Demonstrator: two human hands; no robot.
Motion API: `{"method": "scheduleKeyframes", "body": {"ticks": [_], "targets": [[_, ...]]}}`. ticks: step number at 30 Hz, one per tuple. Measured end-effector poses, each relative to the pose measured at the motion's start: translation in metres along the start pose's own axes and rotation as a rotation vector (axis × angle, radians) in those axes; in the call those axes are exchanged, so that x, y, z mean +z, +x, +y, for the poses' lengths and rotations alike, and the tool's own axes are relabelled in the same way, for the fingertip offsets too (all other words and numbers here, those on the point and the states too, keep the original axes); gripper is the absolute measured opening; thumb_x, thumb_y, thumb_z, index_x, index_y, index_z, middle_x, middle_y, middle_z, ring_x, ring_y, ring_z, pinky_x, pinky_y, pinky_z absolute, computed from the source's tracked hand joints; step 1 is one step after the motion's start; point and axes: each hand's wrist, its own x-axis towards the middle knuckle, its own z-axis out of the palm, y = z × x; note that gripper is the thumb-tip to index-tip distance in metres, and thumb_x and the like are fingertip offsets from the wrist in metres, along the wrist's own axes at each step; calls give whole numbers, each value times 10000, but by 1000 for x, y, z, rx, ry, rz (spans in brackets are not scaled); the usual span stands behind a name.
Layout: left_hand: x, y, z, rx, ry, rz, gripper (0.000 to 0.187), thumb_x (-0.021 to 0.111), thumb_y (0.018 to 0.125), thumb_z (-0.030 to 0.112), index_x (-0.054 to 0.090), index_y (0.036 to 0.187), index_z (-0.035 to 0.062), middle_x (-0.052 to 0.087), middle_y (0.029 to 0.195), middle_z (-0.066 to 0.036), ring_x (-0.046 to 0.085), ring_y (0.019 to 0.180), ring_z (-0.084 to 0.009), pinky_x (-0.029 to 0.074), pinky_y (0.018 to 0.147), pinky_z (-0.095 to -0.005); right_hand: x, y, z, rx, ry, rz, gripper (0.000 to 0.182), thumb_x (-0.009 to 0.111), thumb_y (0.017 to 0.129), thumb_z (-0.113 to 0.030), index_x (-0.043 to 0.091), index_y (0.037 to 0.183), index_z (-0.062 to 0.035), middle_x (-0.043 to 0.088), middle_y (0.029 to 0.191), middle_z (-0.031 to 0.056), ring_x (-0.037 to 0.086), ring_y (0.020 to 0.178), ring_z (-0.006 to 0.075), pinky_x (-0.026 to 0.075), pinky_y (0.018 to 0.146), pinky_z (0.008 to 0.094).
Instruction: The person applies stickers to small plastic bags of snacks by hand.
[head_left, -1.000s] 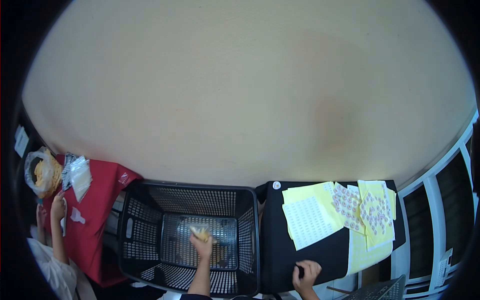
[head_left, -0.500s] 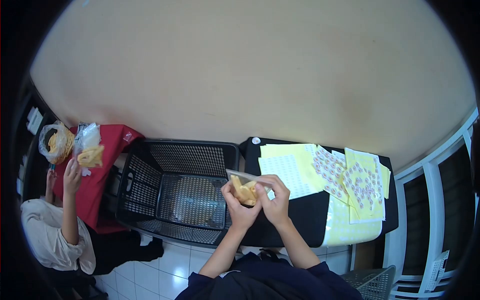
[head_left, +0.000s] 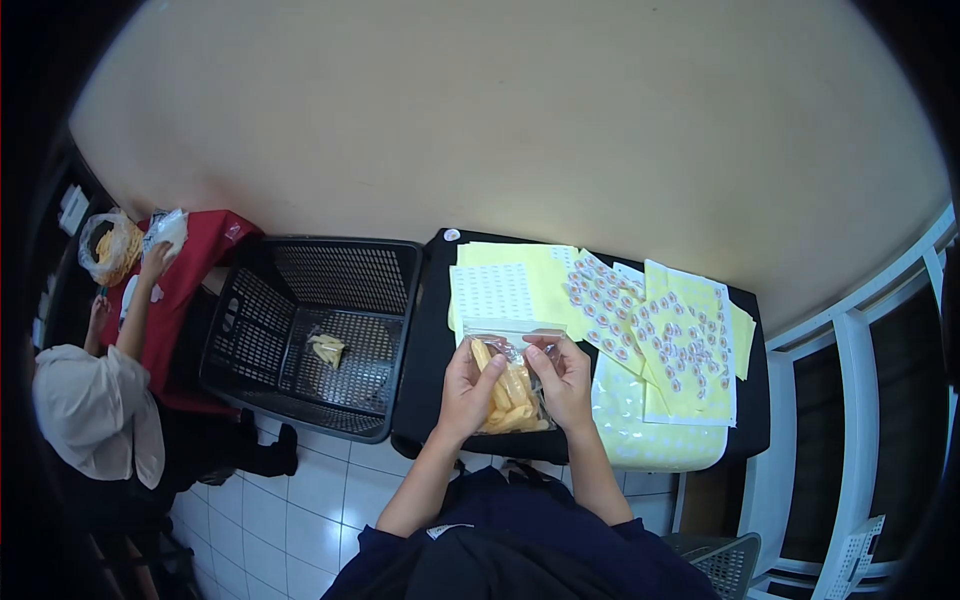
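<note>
The left hand (head_left: pixel 463 395) and the right hand (head_left: pixel 564 388) are slightly apart, each clamped on one side of a clear plastic bag (head_left: pixel 515 400) held over the near edge of the black table (head_left: pixel 425 400). The bag is glossy and creased, with a flat clear strip along its top; chunky pale-yellow sticks crowd its lower part, one long piece leaning up beside the left thumb. I can make out no writing on it.

At the table's near right, a glossy yellow sheet (head_left: pixel 660 440) droops over the edge. Farther back on the table lie sheets of round stickers (head_left: pixel 690 345), white with reddish and dark print, and a white sheet (head_left: pixel 495 292) with rows of tiny marks, all too small to read. One loose sticker (head_left: pixel 452 235) sits at the table's far left corner.

Just left of the table, a black basket (head_left: pixel 330 265) holds a small bag of yellow pieces (head_left: pixel 327 349). Well left of the table, another person (head_left: pixel 95 415) reaches across a red cloth (head_left: pixel 185 300).
</note>
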Motion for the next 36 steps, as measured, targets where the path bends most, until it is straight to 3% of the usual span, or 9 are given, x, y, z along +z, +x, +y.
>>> {"method": "scheduleKeyframes", "body": {"ticks": [4,12,20,23,36], "targets": [[30,-7,-6,-25,-48,-29,245,499,825,44,440,1057,-13,515,1014,-79,485,940,-117,383,836,-258,-24,-9,-4,-104,98,97,94,536,805,-48,564,851,30,545,804,45,503,717,67,405,644,202],[58,-9,-13,-6,-40,-75,170,518,800,19,490,966,-8,547,928,-67,502,886,-102,394,804,-241,-50,-24,-18,-26,223,107,72,518,817,-19,549,848,38,533,823,39,507,755,68,404,695,197],[54,-5,0,67,136,-105,132,547,795,33,497,915,9,558,876,-53,522,802,-94,422,737,-232,-43,-23,-17,-127,242,120,52,545,787,5,546,839,12,534,834,54,518,772,87,415,700,213],[50,0,9,25,38,-82,130,561,793,43,506,907,11,566,836,-47,530,752,-89,432,701,-223,-35,-23,-23,-109,278,111,61,553,775,12,548,836,14,532,828,55,521,776,93,423,697,220],[28,0,27,120,93,-27,224,612,725,-27,501,917,5,596,807,-69,572,779,-107,448,701,-224,-6,-15,-30,-208,104,91,51,590,731,6,565,775,13,551,766,66,531,697,96,425,637,205]]}}
